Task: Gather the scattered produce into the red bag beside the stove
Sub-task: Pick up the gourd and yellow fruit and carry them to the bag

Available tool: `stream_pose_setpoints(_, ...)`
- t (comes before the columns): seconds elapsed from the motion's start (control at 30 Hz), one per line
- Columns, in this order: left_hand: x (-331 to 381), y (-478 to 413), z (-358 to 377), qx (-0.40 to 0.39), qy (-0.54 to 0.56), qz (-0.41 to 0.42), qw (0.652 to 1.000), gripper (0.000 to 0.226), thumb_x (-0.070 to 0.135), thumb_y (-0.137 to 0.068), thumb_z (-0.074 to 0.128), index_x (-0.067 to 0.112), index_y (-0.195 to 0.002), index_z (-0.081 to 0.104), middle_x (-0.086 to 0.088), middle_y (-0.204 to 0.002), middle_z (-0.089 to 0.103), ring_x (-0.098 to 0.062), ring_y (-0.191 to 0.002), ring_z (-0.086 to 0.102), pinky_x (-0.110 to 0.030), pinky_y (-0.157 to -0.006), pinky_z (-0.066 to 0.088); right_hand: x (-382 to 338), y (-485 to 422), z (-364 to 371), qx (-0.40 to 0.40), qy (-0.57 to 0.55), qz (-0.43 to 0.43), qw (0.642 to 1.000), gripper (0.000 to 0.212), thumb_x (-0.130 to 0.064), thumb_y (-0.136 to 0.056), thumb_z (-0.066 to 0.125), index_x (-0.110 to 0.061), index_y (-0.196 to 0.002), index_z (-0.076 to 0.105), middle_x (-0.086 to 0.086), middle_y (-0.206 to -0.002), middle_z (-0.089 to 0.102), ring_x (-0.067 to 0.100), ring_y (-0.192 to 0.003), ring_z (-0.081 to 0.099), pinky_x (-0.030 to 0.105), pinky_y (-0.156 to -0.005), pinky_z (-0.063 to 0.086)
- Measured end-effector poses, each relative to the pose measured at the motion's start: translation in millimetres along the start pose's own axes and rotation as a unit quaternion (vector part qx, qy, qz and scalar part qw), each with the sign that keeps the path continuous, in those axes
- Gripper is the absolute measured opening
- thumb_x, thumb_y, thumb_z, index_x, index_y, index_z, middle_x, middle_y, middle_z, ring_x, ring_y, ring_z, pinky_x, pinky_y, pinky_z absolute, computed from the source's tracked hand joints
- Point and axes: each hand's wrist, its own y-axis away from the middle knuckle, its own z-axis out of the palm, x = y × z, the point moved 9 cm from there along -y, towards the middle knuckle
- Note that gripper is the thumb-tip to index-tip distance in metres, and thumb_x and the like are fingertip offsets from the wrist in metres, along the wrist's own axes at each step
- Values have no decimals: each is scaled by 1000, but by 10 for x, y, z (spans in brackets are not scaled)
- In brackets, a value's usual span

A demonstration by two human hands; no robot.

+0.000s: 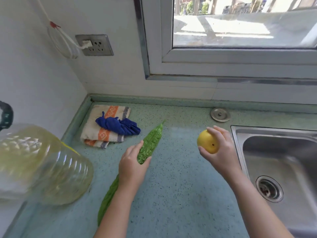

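The left fingers curl over the top of a bitter gourd, with the thumb pressed against its right flank, so the left hand grips it round the middle. The wrist is straight and the bare forearm runs back to the near edge of the desk. The gourd is long, tapered and bright green, its skin covered in small warty ridges. Its pointed tip aims toward the back of the desk and its other end passes under the forearm toward the near left. Whether it rests on the surface or is raised off it cannot be told.

The right fingers wrap the far side of a round yellow fruit, the thumb hooked beneath it. The right hand holds it up, palm turned left, over the desk just beside the left rim of the sink. The fruit is smooth with one small dark spot.

The desk is pale blue-green stone with dark speckles. The sink is brushed steel with a round drain. A round metal cap sits near the back edge. In the back left corner lies a folded beige towel with orange stripes, and a crumpled blue cloth lies on it. At the left edge stands a clear ribbed plastic jug of yellowish liquid, blurred.
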Motion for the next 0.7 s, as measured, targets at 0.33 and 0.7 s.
stream_pose_setpoints(0.33, 171, 778, -596, 26, 92, 33, 995, 60, 24, -77, 73, 23, -132, 48, 7, -110, 53, -10, -98, 54, -22, -81, 46, -876, 837, 81, -49, -91, -63, 993, 59, -20, -68, 78, -32, -119, 50, -9, -125, 39, 18, -114, 41, 30, -85, 37)
stream_pose_setpoints(0.7, -469, 1646, -1167, 67, 160, -12, 985, 58, 27, -76, 74, 23, -129, 51, 15, -112, 53, 16, -95, 46, 6, -73, 33, -1499, 1710, 548, -129, -107, -110, 980, 58, -24, -70, 77, -42, -114, 44, -12, -124, 40, 12, -110, 41, 22, -81, 37)
